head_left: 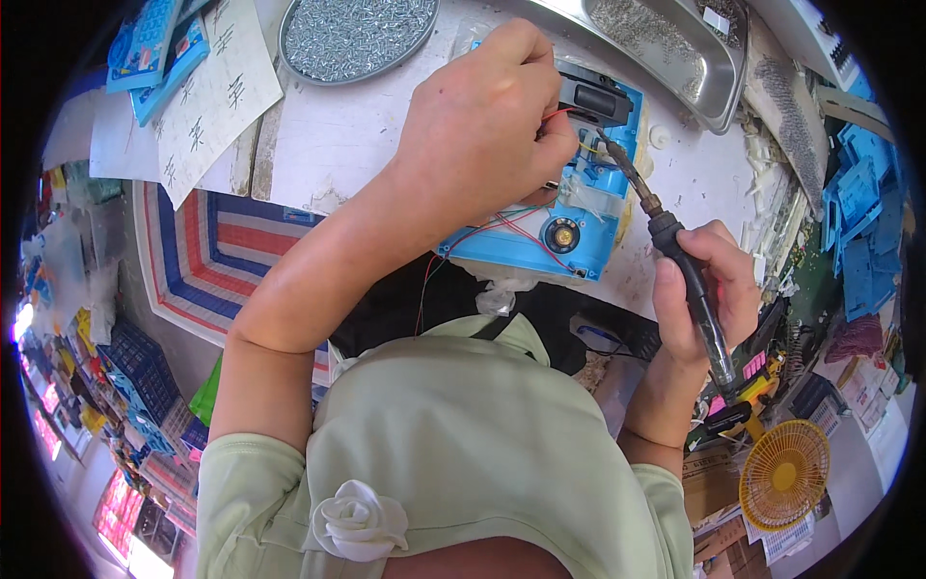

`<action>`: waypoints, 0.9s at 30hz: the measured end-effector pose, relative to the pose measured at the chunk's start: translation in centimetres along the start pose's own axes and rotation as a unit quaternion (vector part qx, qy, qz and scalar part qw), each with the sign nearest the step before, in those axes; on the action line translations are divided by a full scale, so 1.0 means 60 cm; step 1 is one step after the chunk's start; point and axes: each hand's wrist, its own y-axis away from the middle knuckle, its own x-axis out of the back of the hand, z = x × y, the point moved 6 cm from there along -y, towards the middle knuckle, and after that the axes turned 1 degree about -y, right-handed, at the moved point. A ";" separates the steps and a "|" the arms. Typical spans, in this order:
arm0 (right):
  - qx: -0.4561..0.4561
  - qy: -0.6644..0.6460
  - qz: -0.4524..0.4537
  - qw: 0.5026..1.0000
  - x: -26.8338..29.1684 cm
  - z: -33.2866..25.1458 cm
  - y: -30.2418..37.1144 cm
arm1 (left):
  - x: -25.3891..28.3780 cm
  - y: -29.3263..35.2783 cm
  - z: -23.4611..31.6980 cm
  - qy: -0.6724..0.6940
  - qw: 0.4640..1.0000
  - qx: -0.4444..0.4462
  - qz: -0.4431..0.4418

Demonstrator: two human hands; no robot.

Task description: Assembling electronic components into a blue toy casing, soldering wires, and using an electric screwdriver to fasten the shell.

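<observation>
My right hand (719, 289) grips a soldering iron (680, 253) by its dark handle. The iron slants up and left, its tip close to a black part (598, 99) on a blue plastic housing (588, 236). Above the housing, my left hand (487, 121) is closed, thumb and fingers pinching a thin red wire (559, 113) beside the tip. Whether tip and wire touch cannot be made out. A round speaker-like part (561, 234) is set in the housing's near end, with red and green wires (502, 222) running from it. My left hand hides the housing's left side.
A round tray (359, 79) of small screws lies at the back, and a metal tray (716, 101) at the back right. Written paper (217, 106) covers the left of the table. Blue plastic pieces (868, 232) pile up at right, above a yellow fan (786, 475).
</observation>
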 end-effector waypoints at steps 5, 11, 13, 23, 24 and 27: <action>0.014 0.003 0.008 1.000 0.019 -0.005 0.010 | 0.025 0.005 0.010 0.026 0.998 0.039 -0.045; -0.061 -0.087 0.166 0.980 0.064 0.011 0.071 | -0.006 0.031 0.069 0.029 0.975 -0.154 -0.158; -0.074 -0.085 0.156 0.981 0.057 0.019 0.072 | -0.020 0.028 0.065 0.036 0.966 -0.172 -0.190; -0.121 -0.130 0.137 0.975 0.004 0.021 0.047 | -0.028 0.015 0.031 0.242 0.946 0.001 -0.217; -0.130 -0.131 0.147 0.972 0.019 0.020 0.050 | -0.022 0.016 0.035 0.232 0.950 -0.053 -0.200; -0.032 -0.133 0.110 0.985 0.063 0.022 0.071 | -0.018 0.025 0.034 0.187 0.952 -0.083 -0.228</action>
